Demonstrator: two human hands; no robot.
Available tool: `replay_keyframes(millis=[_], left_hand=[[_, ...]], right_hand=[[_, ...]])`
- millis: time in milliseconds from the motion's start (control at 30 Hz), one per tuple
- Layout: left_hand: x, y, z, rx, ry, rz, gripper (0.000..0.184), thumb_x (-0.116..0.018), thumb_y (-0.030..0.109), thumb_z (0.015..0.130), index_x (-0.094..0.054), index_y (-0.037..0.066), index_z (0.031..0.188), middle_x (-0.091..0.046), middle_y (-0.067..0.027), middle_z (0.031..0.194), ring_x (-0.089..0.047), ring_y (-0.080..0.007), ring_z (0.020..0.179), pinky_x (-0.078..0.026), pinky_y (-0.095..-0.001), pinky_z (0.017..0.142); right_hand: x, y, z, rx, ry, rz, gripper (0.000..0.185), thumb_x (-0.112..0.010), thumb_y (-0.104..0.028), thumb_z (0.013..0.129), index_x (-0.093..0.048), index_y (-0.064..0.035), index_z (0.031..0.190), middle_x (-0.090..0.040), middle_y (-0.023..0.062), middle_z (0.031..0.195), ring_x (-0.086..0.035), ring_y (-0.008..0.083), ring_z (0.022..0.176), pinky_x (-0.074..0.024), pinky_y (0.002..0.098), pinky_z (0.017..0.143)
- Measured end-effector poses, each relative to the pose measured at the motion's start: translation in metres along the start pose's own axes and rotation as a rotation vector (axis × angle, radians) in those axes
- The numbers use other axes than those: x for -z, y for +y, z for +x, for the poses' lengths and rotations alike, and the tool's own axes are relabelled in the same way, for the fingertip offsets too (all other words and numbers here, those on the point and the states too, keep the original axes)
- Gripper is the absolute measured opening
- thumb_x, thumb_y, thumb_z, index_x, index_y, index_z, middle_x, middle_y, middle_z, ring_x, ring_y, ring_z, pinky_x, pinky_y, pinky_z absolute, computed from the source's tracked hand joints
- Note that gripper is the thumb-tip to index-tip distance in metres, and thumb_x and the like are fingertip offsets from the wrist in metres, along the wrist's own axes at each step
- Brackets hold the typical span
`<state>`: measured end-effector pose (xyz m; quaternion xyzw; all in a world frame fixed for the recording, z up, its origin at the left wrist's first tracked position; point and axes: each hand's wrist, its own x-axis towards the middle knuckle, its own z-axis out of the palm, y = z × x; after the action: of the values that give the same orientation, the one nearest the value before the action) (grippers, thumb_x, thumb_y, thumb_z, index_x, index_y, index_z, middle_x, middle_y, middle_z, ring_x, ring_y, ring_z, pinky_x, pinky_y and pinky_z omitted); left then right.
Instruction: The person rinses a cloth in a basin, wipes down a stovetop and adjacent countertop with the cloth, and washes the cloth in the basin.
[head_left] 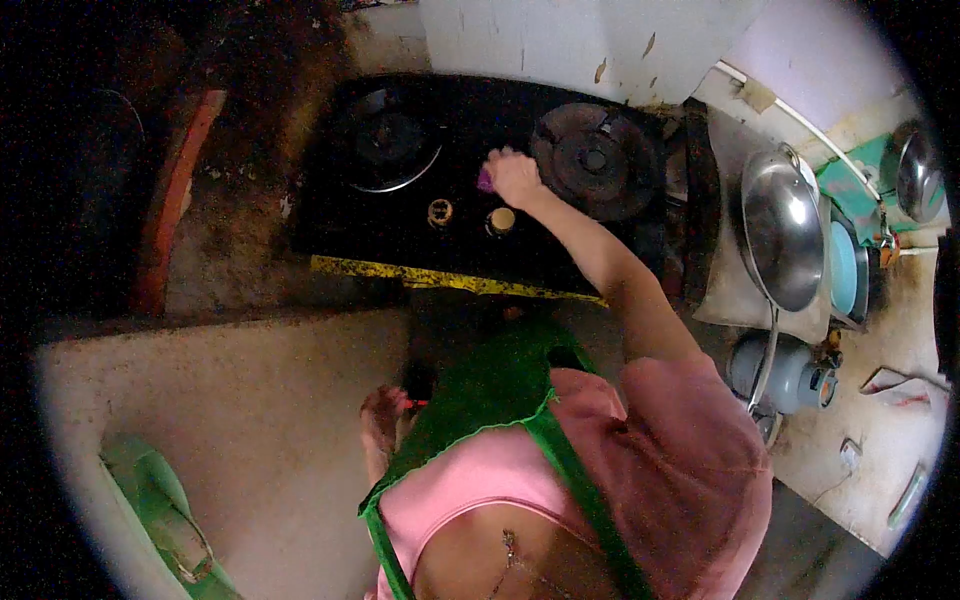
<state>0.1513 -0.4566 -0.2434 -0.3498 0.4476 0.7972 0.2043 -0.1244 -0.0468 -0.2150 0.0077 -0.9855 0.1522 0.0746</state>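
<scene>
The right hand (514,178) is curled over a small purple item (485,180), blurred, on the black stovetop (478,115) between the 2 burners. With the right burner (594,160) just beside it at 3 o'clock, a wide sweep might knock knuckles on the metal; a careless pull towards 6 o'clock might turn the near knob (501,221). The left hand (383,415), lower at 7 o'clock, looks half-closed beside something red (411,403); its grip I cannot tell.
</scene>
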Motion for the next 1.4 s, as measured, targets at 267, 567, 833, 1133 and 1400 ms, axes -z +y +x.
replay_keyframes(millis=[267, 567, 833, 1133, 1400], left_hand=[[-0.049, 0.019, -0.031, 0.110, 0.203, -0.004, 0.026, -0.046, 0.025, 0.084, -0.051, 0.003, 0.095, -0.058, -0.0112, 0.088, -0.055, -0.0261, 0.082, -0.046, -0.0384, 0.074], [-0.022, 0.010, -0.013, -0.032, 0.056, -0.102, 0.024, -0.044, 0.024, 0.084, -0.050, 0.004, 0.096, -0.058, -0.0113, 0.085, -0.055, -0.0249, 0.079, -0.046, -0.0368, 0.072], [0.021, -0.006, 0.011, 0.060, 0.049, 0.025, 0.025, -0.044, 0.024, 0.085, -0.051, 0.004, 0.095, -0.058, -0.0125, 0.088, -0.056, -0.0256, 0.081, -0.045, -0.0361, 0.074], [0.031, -0.005, 0.009, 0.023, -0.050, -0.045, 0.025, -0.046, 0.024, 0.084, -0.051, 0.002, 0.096, -0.057, -0.0138, 0.092, -0.056, -0.0271, 0.084, -0.045, -0.0386, 0.076], [0.002, 0.008, -0.002, 0.045, -0.056, 0.064, 0.027, -0.046, 0.027, 0.085, -0.050, 0.004, 0.096, -0.057, -0.0138, 0.090, -0.055, -0.0281, 0.084, -0.046, -0.0389, 0.075]], right_hand=[[0.010, -0.091, -0.036, 0.336, 0.165, 0.146, 0.025, -0.049, -0.031, 0.080, -0.054, -0.0073, 0.084, -0.047, 0.0132, 0.088, -0.051, 0.0318, 0.080, -0.0476, 0.0421, 0.062], [-0.016, -0.055, 0.039, 0.006, -0.154, 0.071, 0.023, -0.051, -0.021, 0.079, -0.047, -0.0016, 0.091, -0.056, 0.0209, 0.081, -0.058, 0.0320, 0.071, -0.0475, 0.0411, 0.056], [-0.008, -0.073, -0.006, -0.002, -0.034, 0.041, 0.025, -0.054, -0.023, 0.077, -0.052, -0.0028, 0.091, -0.049, 0.0182, 0.094, -0.053, 0.0325, 0.084, -0.0477, 0.0408, 0.063], [-0.044, -0.093, -0.066, 0.076, -0.277, -0.640, 0.060, -0.033, -0.031, 0.087, -0.020, 0.0113, 0.127, -0.019, 0.0286, 0.133, -0.019, 0.0431, 0.123, -0.0163, 0.0506, 0.099], [-0.051, -0.143, -0.126, 0.796, -0.293, 0.211, 0.039, -0.051, -0.004, 0.064, -0.052, -0.0018, 0.104, -0.049, 0.0136, 0.113, -0.047, 0.0277, 0.106, -0.0416, 0.0382, 0.084]])
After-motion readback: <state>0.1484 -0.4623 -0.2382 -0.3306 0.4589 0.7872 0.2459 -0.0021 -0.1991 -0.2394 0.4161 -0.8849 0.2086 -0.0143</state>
